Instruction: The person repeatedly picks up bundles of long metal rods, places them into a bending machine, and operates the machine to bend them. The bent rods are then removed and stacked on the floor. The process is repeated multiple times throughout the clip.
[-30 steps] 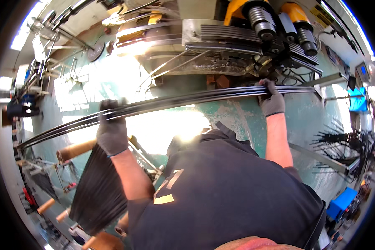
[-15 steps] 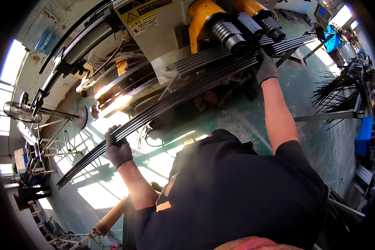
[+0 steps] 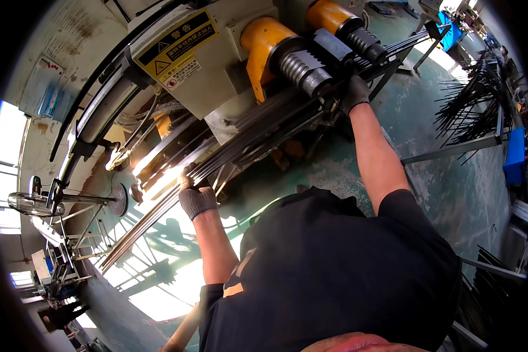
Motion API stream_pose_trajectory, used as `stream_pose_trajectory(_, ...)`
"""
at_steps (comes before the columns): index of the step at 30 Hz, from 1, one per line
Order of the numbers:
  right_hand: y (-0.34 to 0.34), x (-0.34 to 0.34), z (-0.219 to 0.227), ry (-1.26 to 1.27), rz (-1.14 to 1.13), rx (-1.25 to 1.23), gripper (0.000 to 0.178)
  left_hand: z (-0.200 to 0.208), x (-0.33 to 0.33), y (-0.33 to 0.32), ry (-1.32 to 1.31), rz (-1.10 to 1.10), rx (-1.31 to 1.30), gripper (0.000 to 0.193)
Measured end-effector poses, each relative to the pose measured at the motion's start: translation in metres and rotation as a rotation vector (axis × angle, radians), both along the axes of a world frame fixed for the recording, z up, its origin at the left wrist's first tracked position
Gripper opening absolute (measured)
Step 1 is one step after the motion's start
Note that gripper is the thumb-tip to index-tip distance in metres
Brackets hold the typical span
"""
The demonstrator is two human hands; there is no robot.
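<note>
A bundle of long, thin dark metal rods [image 3: 229, 154] runs slantwise from the lower left up to the machine. My left hand [image 3: 196, 196], in a grey knit glove, is closed round the bundle near its left part, thumb up against the rods. Farther right, my gloved right hand [image 3: 355, 94] is at the rods just below the machine's ribbed rollers; its fingers are partly hidden, but it appears to grip the bundle. Two ribbed metal cylinders, the near one [image 3: 302, 71] and the far one [image 3: 368, 47], stick out from orange housings [image 3: 268, 44] above the rods.
The grey machine body [image 3: 188, 76] with warning labels stands in front of me. A rack [image 3: 452, 151] holding many dark rods is at the right, beside a blue bin [image 3: 514, 155]. A floor fan [image 3: 35, 203] stands at the left. Another person [image 3: 64, 315] is at the far lower left.
My left hand has moved right and away from me, bringing the rods in against the machine. My right hand has shifted slightly left in view. The camera view has also shifted.
</note>
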State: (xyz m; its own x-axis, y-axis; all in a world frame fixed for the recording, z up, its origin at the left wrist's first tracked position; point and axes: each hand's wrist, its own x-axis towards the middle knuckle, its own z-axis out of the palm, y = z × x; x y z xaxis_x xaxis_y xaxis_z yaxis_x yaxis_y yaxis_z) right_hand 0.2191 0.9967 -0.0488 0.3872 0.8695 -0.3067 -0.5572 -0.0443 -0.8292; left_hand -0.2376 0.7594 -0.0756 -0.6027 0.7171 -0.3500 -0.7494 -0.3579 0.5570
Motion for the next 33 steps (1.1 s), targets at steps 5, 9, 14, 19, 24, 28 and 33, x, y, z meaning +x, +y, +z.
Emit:
stream_pose_trajectory(5,0.020,0.004,-0.014,-0.173,0.084,-0.105,0.038,0.019,0.028,0.021,0.008,-0.029,0.018,0.033)
stream_pose_trajectory(9,0.038,-0.002,-0.019,-0.093,-0.065,-0.103,0.041,0.028,0.037,0.028,-0.060,-0.167,0.108,0.032)
stream_pose_trajectory(14,0.059,0.024,-0.042,-0.711,0.012,-0.218,0.041,0.040,-0.027,0.001,-0.084,0.020,0.104,0.031)
stream_pose_trajectory(19,0.036,-0.003,-0.017,-0.668,0.021,-0.212,0.049,0.019,-0.063,-0.020,-0.014,0.106,0.043,0.026)
stream_pose_trajectory(24,0.021,-0.021,0.011,-0.795,0.082,-0.292,0.050,0.012,-0.006,0.012,0.201,0.049,-0.044,0.027)
stream_pose_trajectory(28,0.045,0.032,-0.065,-1.041,0.132,-0.146,0.046,0.007,0.033,0.040,-0.133,-0.082,0.107,0.031)
stream_pose_trajectory(33,-0.037,0.016,-0.023,-0.931,0.092,0.012,0.042,0.023,-0.030,0.003,-0.125,0.132,0.166,0.036)
